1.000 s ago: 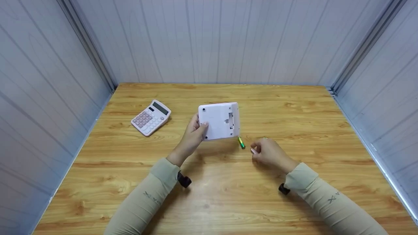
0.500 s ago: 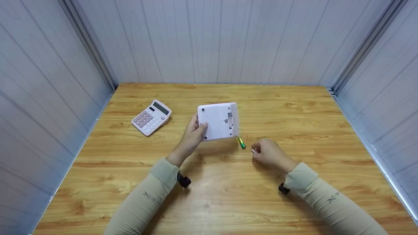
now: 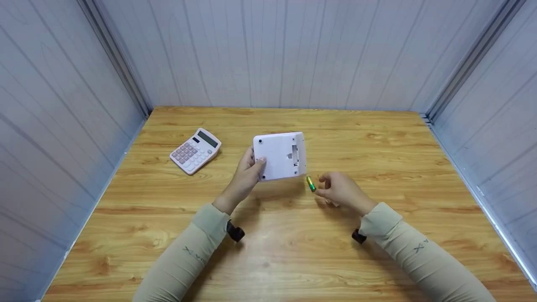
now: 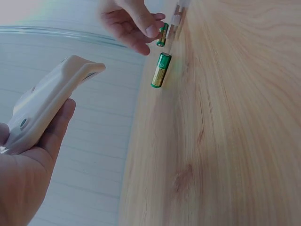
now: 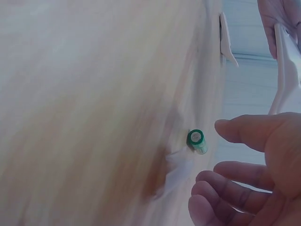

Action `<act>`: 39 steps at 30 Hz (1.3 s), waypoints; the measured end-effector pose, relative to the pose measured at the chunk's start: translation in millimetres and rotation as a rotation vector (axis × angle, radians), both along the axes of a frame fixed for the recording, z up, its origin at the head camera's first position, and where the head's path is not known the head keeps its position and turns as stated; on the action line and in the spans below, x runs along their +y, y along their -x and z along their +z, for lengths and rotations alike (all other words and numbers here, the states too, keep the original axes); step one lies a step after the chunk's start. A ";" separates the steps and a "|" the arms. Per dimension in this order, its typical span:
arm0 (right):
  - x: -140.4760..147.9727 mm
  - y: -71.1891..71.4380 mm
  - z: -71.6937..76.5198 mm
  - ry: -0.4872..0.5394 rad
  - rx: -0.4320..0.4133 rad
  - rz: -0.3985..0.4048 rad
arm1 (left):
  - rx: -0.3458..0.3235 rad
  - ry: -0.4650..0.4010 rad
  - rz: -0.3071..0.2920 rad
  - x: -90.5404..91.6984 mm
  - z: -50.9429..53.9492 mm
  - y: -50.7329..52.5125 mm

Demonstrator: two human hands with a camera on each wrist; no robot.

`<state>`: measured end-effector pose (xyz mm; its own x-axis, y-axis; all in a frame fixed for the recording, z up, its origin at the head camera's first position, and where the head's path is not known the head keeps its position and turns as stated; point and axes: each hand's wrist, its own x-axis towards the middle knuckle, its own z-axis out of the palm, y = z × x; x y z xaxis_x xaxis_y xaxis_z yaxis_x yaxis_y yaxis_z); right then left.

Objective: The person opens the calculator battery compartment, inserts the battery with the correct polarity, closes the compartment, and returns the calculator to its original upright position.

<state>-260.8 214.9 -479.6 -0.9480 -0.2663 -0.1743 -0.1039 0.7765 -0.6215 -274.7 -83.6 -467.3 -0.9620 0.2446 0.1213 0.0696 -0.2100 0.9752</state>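
Note:
In the head view, my left hand [image 3: 247, 171] grips a pale calculator [image 3: 279, 157] by its left edge, back side up, above the table; its battery slot is uncovered. A green and gold battery [image 3: 310, 183] lies below the calculator's right corner. Just right of that battery is my right hand [image 3: 342, 191], fingers bent and apart, nothing between them. A small whitish piece [image 3: 331, 203] shows under it. The left wrist view has a second battery [image 4: 162, 35] by the right fingers, beyond the nearer one [image 4: 161, 69]. The right wrist view shows the whitish piece [image 5: 178, 173] blurred.
Another pink and white calculator [image 3: 195, 151] lies face up at the back left of the wooden table [image 3: 268, 251]. Pale panelled walls [image 3: 268, 54] stand behind the table and along both sides.
My right hand has shifted slightly left toward the near battery, its fingers spreading. The whitish piece, at its fingertips before, now shows beneath the hand. My left hand and its calculator have barely moved.

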 end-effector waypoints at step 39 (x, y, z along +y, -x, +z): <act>-34.7 47.3 -4.2 -0.116 -0.094 -0.109 | 0.012 0.020 -0.020 -4.1 -1.1 -0.3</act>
<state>-308.1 180.2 -483.8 -0.9483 -0.1358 -0.2870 0.0390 0.8472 -0.5299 -274.4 -87.7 -468.5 -0.9553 0.2666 0.1278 0.0772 -0.1923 0.9783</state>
